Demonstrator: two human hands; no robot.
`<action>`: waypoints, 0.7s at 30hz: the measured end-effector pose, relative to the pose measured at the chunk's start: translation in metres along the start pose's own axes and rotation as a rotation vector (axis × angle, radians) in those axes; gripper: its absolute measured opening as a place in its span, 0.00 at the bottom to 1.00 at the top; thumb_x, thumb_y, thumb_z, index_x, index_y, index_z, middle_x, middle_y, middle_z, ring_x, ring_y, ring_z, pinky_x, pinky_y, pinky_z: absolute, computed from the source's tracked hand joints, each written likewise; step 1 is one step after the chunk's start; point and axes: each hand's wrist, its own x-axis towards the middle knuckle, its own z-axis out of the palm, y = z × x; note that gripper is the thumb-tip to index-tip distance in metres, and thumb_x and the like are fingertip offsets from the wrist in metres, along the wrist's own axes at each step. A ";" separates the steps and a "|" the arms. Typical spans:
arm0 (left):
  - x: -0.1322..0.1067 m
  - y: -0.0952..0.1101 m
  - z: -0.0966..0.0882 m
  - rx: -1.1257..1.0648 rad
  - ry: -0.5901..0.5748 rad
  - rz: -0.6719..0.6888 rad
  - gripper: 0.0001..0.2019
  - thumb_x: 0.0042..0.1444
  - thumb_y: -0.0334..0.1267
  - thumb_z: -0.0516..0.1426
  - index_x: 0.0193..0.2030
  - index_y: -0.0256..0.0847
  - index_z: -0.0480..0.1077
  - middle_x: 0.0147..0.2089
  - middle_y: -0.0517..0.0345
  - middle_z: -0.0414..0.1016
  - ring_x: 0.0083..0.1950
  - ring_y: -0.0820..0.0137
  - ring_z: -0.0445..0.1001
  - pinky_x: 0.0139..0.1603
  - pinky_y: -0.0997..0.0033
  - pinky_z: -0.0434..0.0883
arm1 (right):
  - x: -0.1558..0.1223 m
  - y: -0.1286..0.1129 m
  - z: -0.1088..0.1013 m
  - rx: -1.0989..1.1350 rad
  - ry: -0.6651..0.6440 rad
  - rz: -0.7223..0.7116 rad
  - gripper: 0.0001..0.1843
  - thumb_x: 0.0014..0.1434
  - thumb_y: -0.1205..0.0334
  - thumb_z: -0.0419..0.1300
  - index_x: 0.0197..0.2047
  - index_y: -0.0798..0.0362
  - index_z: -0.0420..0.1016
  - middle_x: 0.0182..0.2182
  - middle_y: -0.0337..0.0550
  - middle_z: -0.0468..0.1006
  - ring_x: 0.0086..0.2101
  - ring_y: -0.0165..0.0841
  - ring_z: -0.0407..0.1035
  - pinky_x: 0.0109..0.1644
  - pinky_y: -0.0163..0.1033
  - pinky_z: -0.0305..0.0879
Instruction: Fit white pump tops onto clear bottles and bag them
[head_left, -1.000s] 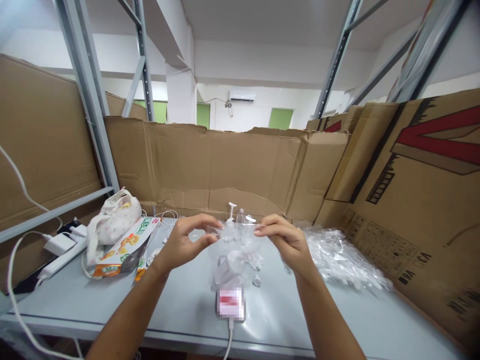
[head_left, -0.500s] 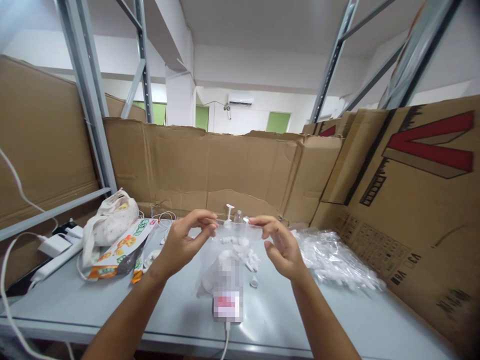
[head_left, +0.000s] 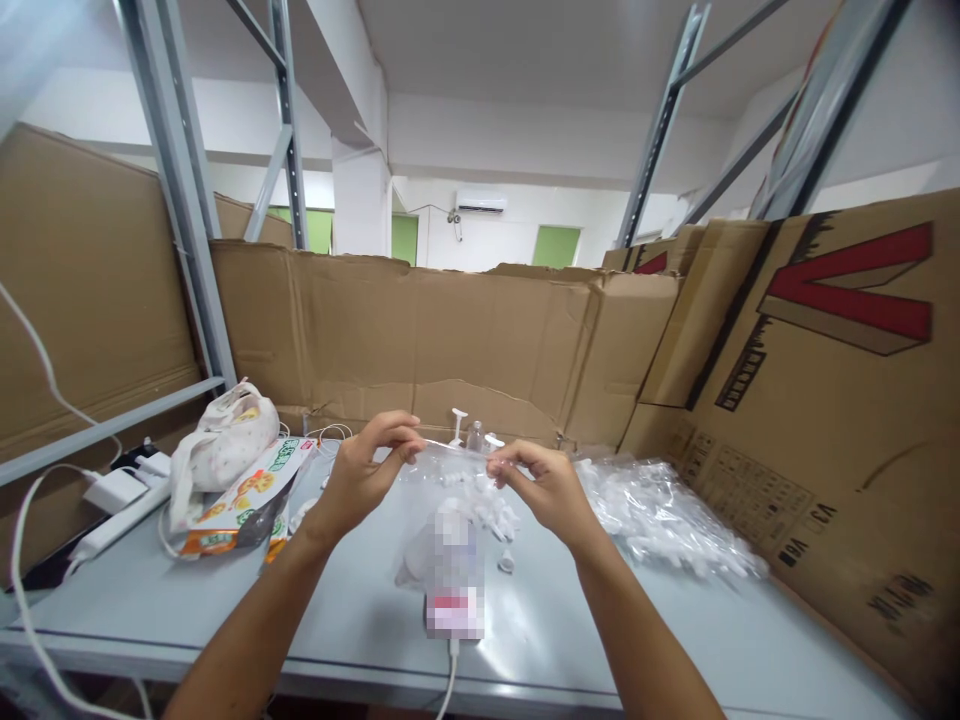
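I hold a small clear plastic bag point(head_left: 442, 505) up over the grey table point(head_left: 360, 620), with something pale inside it. My left hand point(head_left: 371, 470) pinches the bag's top edge at its left end. My right hand point(head_left: 540, 480) pinches the same edge at its right end. Behind the bag, small white plastic parts point(head_left: 499, 525) lie scattered on the table, and a white pump head point(head_left: 459, 425) stands upright with a small clear bottle point(head_left: 475, 436) beside it. A blurred object with a white cable point(head_left: 454, 612) lies below the bag.
A heap of clear plastic bags point(head_left: 660, 515) lies to the right. On the left are a snack packet point(head_left: 240, 495), a white cloth pouch point(head_left: 221, 450) and a power strip with chargers point(head_left: 116, 500). Cardboard sheets point(head_left: 450, 340) wall the table at the back and both sides.
My right hand has closed from spread fingers into a pinch on the bag's top edge. Both hands have drawn slightly closer together and the bag hangs a little lower.
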 end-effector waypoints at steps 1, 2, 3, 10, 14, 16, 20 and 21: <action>-0.001 -0.002 0.001 -0.019 0.015 -0.011 0.09 0.56 0.34 0.56 0.44 0.42 0.63 0.31 0.62 0.76 0.29 0.76 0.74 0.36 0.74 0.72 | -0.001 0.000 -0.001 -0.008 0.002 -0.020 0.09 0.57 0.58 0.58 0.29 0.53 0.73 0.22 0.38 0.75 0.24 0.29 0.71 0.30 0.34 0.65; -0.002 -0.003 0.003 -0.035 0.031 -0.017 0.10 0.55 0.34 0.56 0.44 0.42 0.63 0.32 0.61 0.76 0.29 0.76 0.74 0.36 0.73 0.72 | -0.003 0.001 -0.001 -0.028 0.005 -0.046 0.09 0.57 0.58 0.57 0.30 0.53 0.73 0.22 0.38 0.75 0.23 0.29 0.70 0.30 0.33 0.65; -0.003 -0.004 0.004 -0.048 0.049 -0.019 0.10 0.55 0.34 0.57 0.43 0.42 0.63 0.32 0.61 0.75 0.29 0.75 0.73 0.36 0.73 0.72 | -0.005 0.001 -0.001 -0.063 0.013 -0.084 0.08 0.58 0.59 0.57 0.31 0.53 0.73 0.23 0.38 0.76 0.22 0.28 0.70 0.29 0.33 0.65; -0.010 0.002 0.017 0.056 0.149 0.162 0.13 0.51 0.28 0.58 0.43 0.42 0.64 0.32 0.61 0.72 0.32 0.75 0.72 0.36 0.73 0.71 | -0.021 0.013 0.004 -0.401 0.112 -0.549 0.09 0.59 0.71 0.55 0.42 0.52 0.69 0.28 0.43 0.76 0.27 0.31 0.67 0.31 0.36 0.65; -0.010 0.003 0.020 0.036 0.228 0.265 0.13 0.51 0.24 0.56 0.42 0.42 0.63 0.34 0.59 0.72 0.36 0.73 0.73 0.38 0.71 0.72 | -0.025 0.023 0.001 -0.418 0.091 -0.558 0.18 0.59 0.75 0.51 0.51 0.50 0.64 0.36 0.47 0.74 0.37 0.34 0.68 0.38 0.39 0.66; -0.009 0.003 0.023 0.033 0.275 0.299 0.13 0.51 0.23 0.55 0.41 0.42 0.63 0.36 0.58 0.71 0.39 0.72 0.72 0.39 0.71 0.72 | -0.026 0.030 -0.002 -0.338 0.139 -0.460 0.19 0.60 0.73 0.50 0.53 0.48 0.63 0.35 0.45 0.73 0.36 0.33 0.68 0.40 0.39 0.67; -0.004 0.005 0.031 0.055 0.284 0.327 0.13 0.51 0.22 0.55 0.41 0.41 0.64 0.36 0.59 0.71 0.37 0.73 0.72 0.37 0.73 0.71 | -0.036 0.050 0.002 0.043 0.158 -0.113 0.22 0.59 0.59 0.55 0.57 0.46 0.59 0.37 0.44 0.71 0.32 0.31 0.67 0.39 0.40 0.66; -0.002 0.007 0.034 0.062 0.293 0.318 0.13 0.51 0.23 0.55 0.42 0.41 0.64 0.35 0.59 0.71 0.36 0.74 0.71 0.35 0.74 0.71 | -0.041 0.056 0.005 0.173 0.095 -0.036 0.27 0.58 0.53 0.56 0.59 0.46 0.56 0.41 0.47 0.70 0.36 0.33 0.67 0.42 0.43 0.66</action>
